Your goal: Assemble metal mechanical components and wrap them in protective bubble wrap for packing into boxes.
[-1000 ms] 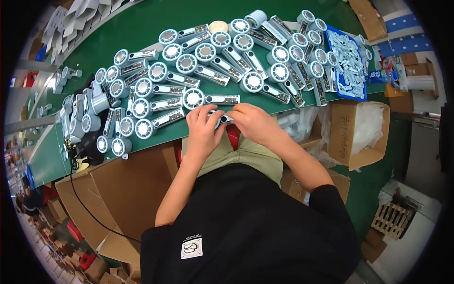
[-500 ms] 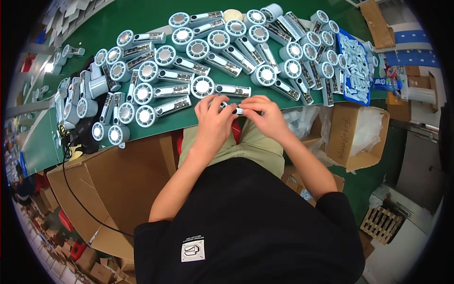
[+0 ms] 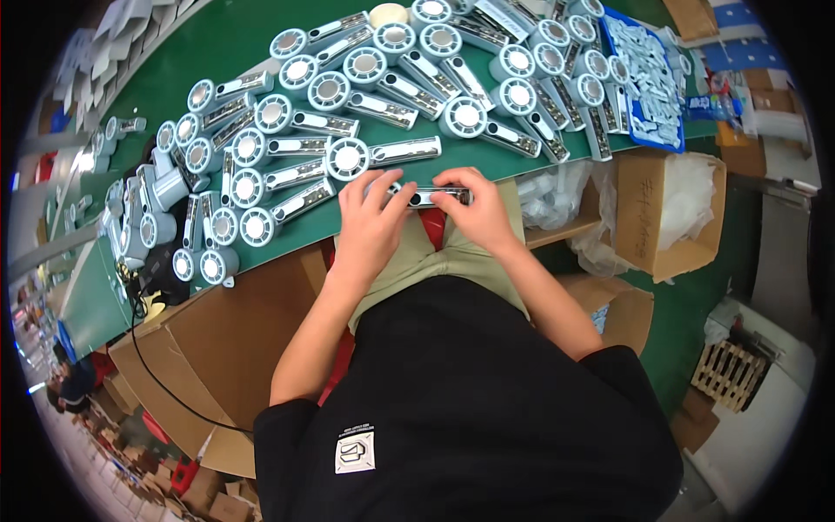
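At the table's near edge, both hands are on a light blue handheld fan [image 3: 424, 198], its handle lying crosswise with dark inner parts and a white strip showing. My left hand [image 3: 369, 224] is closed over the left end, where the fingers mostly hide the round head. With thumb and bent fingers, my right hand [image 3: 480, 209] grips the handle's right end. Just beyond them lies another fan [image 3: 348, 159], its round head to the left and its handle pointing right. Many similar fans with open handles cover the green table [image 3: 300, 237].
A blue tray [image 3: 645, 139] of small light blue parts stands at the right. Below the table edge are a cardboard box with clear plastic bags [image 3: 687, 217] and a large open carton [image 3: 209, 365]. A black cable [image 3: 161, 383] hangs at the left.
My right hand has shifted to the right end of the fan's handle, so more of the handle shows between the hands. The whole view has also shifted and turned slightly.
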Demonstrator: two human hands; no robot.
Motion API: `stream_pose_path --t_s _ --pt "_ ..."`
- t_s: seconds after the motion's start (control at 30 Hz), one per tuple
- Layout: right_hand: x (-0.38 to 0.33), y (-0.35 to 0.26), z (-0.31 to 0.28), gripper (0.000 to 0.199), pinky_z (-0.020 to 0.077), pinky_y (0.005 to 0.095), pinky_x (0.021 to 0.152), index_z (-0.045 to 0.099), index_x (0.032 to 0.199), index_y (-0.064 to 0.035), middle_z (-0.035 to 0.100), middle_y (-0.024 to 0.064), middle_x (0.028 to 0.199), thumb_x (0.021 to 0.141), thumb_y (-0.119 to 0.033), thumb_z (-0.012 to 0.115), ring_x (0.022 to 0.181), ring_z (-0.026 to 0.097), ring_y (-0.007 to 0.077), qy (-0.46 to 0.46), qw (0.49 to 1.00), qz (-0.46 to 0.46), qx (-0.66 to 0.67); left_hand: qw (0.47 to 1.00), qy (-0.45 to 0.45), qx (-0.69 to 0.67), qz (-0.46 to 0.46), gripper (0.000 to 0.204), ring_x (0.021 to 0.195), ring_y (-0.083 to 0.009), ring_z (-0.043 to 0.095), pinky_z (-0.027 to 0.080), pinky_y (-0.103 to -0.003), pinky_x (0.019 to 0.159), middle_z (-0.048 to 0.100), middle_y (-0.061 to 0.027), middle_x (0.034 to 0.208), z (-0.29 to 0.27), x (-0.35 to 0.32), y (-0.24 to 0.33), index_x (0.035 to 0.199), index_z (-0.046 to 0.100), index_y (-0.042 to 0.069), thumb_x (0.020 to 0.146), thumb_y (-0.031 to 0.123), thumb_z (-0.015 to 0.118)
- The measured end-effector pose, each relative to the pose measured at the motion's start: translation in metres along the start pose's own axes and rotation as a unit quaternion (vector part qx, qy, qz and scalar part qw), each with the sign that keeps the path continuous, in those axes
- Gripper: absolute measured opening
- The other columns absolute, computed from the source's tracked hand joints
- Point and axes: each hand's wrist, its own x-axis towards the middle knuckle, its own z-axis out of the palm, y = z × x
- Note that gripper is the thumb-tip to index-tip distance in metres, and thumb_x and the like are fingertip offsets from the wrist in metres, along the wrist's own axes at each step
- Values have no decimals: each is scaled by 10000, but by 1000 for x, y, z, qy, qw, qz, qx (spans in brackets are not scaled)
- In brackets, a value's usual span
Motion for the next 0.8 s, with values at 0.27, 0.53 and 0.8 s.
stream_pose_path --t_s 0.27,0.53,0.8 --pt "-39 70 28 305 465 260 655 655 856 10 655 87 824 961 -223 488 692 570 144 237 921 134 278 953 -29 -221 -203 493 1040 -321 535 439 -405 907 572 -114 1201 11 -25 33 1165 604 41 730 159 803" --pt "-3 84 57 310 432 265 616 648 811 8 633 80 793 930 -215 469 678 539 148 301 816 171 463 999 45 31 0 609 888 -301 530 457 -412 794 562 -132 1058 37 -23 10 1170 555 39 662 205 848" --pt "-11 110 69 296 478 282 645 655 902 2 661 94 858 937 -222 464 718 596 161 318 813 189 450 998 33 60 -12 671 896 -298 534 467 -408 776 556 -124 1065 38 -20 10 1151 529 47 600 204 878"
